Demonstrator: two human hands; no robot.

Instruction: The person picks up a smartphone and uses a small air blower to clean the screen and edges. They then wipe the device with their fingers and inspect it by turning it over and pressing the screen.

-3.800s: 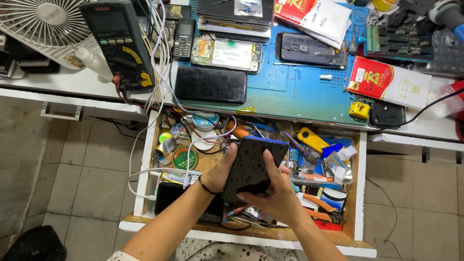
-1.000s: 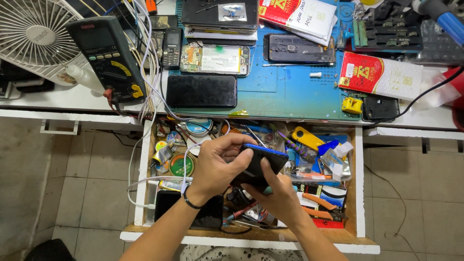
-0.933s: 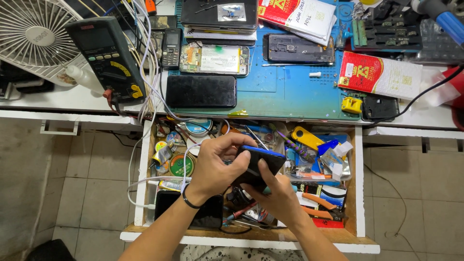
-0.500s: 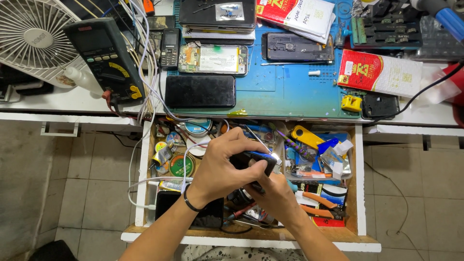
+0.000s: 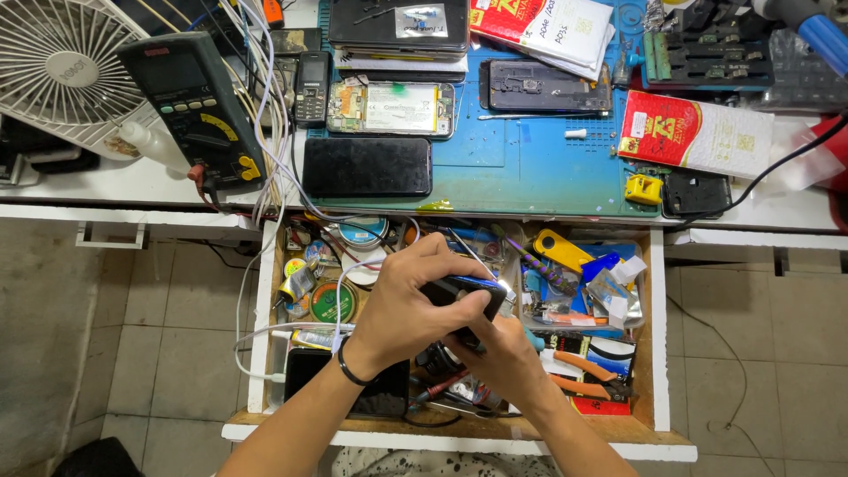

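Observation:
Both my hands hold a dark smartphone [image 5: 468,290] above an open wooden drawer [image 5: 265,353]. My left hand [image 5: 408,305] wraps over the phone's top from the left, fingers curled across it. From below and to the right, my right hand [image 5: 499,358] grips the phone, mostly hidden under it. The phone is turned nearly edge-on, showing a bluish rim. A black band circles my left wrist.
The drawer holds tape rolls [image 5: 331,302], orange-handled pliers [image 5: 587,375], a yellow tool [image 5: 564,250] and cables. On the blue mat [image 5: 530,177] lie a dark phone [image 5: 367,166], an opened phone [image 5: 390,108] and another phone back [image 5: 543,86]. A multimeter [image 5: 190,106] and fan [image 5: 62,66] stand at left.
The phone has been turned from flat, back facing up, to nearly edge-on. My left hand has closed further over its top while the right hand stays beneath.

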